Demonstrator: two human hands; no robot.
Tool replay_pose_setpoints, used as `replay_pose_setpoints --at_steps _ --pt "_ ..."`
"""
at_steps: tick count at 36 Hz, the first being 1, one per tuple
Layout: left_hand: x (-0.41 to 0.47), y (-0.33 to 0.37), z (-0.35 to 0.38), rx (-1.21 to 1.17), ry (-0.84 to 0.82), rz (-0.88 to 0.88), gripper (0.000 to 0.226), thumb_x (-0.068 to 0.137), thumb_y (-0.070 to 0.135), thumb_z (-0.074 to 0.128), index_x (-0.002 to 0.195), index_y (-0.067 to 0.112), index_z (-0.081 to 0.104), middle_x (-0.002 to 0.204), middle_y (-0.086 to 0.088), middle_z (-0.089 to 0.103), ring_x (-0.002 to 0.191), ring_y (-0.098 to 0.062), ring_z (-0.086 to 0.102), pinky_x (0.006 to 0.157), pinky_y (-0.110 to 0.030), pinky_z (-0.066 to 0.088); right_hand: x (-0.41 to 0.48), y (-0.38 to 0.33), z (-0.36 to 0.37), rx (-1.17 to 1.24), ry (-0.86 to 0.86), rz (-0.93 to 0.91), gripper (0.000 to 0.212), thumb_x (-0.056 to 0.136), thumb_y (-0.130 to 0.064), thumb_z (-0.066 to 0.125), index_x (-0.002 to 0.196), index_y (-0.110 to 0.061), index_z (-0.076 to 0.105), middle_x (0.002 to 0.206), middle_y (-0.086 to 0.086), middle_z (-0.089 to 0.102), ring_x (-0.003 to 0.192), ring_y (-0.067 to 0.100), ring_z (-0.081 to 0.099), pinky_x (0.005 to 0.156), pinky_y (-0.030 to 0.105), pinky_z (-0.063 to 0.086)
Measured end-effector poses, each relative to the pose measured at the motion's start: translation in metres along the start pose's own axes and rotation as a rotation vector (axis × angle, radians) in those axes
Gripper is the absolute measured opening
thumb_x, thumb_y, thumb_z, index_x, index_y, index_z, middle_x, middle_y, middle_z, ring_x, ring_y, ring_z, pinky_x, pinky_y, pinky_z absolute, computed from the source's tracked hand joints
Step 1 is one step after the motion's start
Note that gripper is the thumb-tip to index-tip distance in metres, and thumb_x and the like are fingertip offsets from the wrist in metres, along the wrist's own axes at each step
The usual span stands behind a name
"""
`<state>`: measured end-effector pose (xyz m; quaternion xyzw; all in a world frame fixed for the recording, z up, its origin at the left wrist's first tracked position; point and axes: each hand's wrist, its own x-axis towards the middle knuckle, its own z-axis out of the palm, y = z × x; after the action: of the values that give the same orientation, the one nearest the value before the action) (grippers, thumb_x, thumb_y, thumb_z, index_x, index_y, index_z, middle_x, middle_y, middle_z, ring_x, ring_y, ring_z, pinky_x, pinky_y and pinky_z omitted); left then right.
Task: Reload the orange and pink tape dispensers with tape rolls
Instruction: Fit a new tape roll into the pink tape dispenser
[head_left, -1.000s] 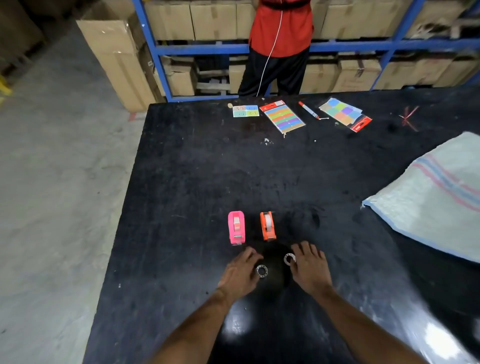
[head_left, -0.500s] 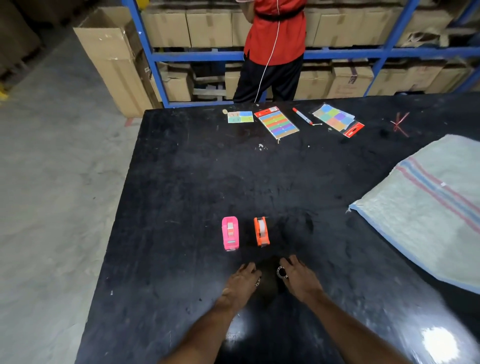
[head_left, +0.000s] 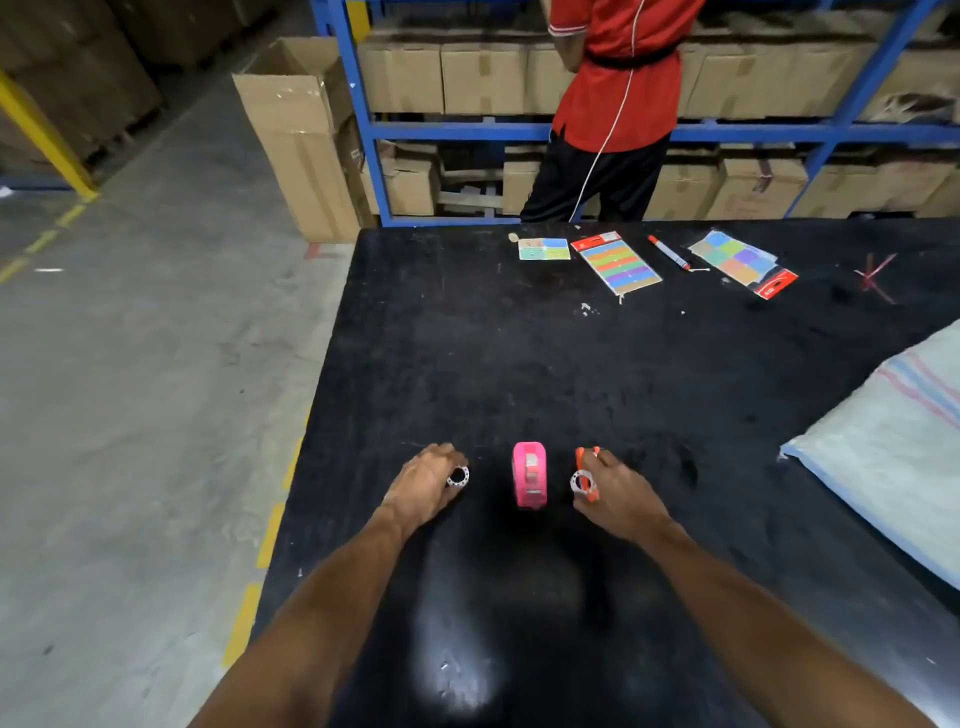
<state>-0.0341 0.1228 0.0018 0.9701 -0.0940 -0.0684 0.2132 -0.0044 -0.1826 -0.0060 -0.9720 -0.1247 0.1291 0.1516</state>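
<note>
The left hand (head_left: 423, 486) gripped a tape roll (head_left: 458, 476) at lower centre; the right hand (head_left: 615, 493) clutched another roll (head_left: 581, 480) against the orange dispenser (head_left: 586, 470), flanking the pink dispenser (head_left: 529, 474).

Both forearms reach forward, left hand (head_left: 423, 486) and right hand (head_left: 621, 493) each curled in a grip.

Dim warehouse light from overhead; a white glare patch sits on the glossy black counter (head_left: 457, 670) near the bottom edge. A soft dark shadow lies on the counter between the forearms. Wide-angle bending curves the blue shelf frame (head_left: 363, 130); the picture is slightly soft and grainy overall.
</note>
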Motion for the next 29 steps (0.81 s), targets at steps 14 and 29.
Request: replay_pose_setpoints --at_steps 14,29 --pt "0.021 -0.048 -0.01 -0.037 -0.06 -0.147 0.034 0.083 0.013 0.064 0.116 0.018 0.061 0.126 -0.002 0.057 0.123 -0.022 0.051 0.102 -0.034 0.044 0.075 -0.091 0.038 -0.24 0.005 -0.219 0.04 0.074 -0.036 0.066 0.109 -0.019 0.06 0.111 0.002 0.063 0.107 0.027 0.057 0.088 0.041 0.039" --pt "0.037 -0.071 0.049 -0.144 -0.121 -0.128 0.032 0.075 0.01 0.064 0.106 0.018 0.061 0.112 -0.002 0.06 0.112 -0.024 0.055 0.093 -0.033 0.048 0.091 -0.117 0.076 -0.414 -0.145 -0.162 0.038 0.075 -0.035 0.066 0.111 -0.023 0.06 0.115 -0.002 0.065 0.113 0.025 0.05 0.095 0.048 0.026"
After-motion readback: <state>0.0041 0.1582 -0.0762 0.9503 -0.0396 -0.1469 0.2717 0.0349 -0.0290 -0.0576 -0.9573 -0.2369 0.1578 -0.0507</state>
